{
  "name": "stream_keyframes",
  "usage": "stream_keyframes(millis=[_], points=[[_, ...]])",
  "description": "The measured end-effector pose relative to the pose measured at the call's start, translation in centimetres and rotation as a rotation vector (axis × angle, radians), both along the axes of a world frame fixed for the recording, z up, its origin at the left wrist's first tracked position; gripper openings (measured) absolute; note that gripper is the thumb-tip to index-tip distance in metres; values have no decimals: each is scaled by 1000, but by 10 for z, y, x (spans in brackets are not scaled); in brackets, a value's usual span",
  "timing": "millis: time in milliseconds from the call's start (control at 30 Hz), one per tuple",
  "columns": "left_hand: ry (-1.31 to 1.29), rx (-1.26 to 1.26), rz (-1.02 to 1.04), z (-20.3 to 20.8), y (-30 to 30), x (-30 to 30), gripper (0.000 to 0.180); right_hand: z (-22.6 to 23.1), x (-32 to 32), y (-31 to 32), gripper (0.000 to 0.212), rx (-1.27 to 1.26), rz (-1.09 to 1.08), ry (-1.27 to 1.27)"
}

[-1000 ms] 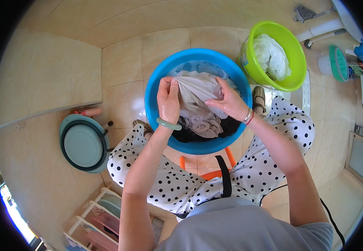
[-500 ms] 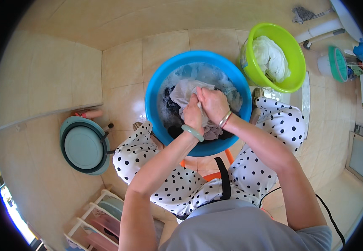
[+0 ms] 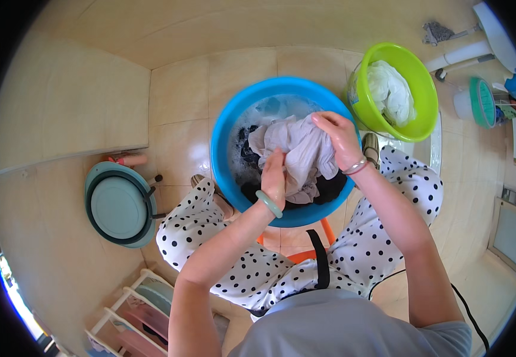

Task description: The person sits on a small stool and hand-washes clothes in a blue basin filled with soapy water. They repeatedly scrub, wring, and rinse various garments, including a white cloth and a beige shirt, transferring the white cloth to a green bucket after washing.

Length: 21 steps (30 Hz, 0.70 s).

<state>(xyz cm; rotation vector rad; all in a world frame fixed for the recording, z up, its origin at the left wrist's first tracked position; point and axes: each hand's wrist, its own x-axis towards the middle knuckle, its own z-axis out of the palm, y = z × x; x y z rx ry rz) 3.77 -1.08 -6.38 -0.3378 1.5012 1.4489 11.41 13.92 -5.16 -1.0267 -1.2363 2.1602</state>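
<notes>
A wet, pale pinkish-grey cloth garment (image 3: 299, 156) is spread between my hands over a large blue basin (image 3: 221, 143). My left hand (image 3: 274, 178), with a pale green bangle above it, grips the garment's near left part. Farther right, my right hand (image 3: 341, 141) pinches the garment's upper right edge between thumb and fingers. Beneath the cloth, the basin holds sudsy water (image 3: 264, 108) and dark clothes (image 3: 330, 189), partly hidden by the garment.
A lime-green bucket (image 3: 427, 98) with white cloth (image 3: 392, 92) inside stands beyond the basin's right side. Folded teal basins (image 3: 118, 208) hang on the left wall. A white rack (image 3: 115, 312) sits lower left. My knees flank the blue basin.
My hands were close together on the bunched garment. The right hand has moved right, spreading the cloth open; the left has shifted slightly nearer. The whole view has shifted a little.
</notes>
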Motion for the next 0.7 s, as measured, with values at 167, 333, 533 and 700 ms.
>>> stream_keyframes(millis=[167, 333, 533, 700], points=[[-363, -26, 62, -49, -24, -25, 62, 31, 29, -22, 22, -139, 361, 111], [-338, 213, -67, -30, -8, -36, 35, 13, 44, -36, 17, 223, 1068, -37], [210, 242, -200, 6, 6, -13, 26, -43, 38, -5, 46, 516, 247, -495], [656, 130, -897, 21, -13, 19, 41, -51, 35, 3, 57, -336, 335, -434]])
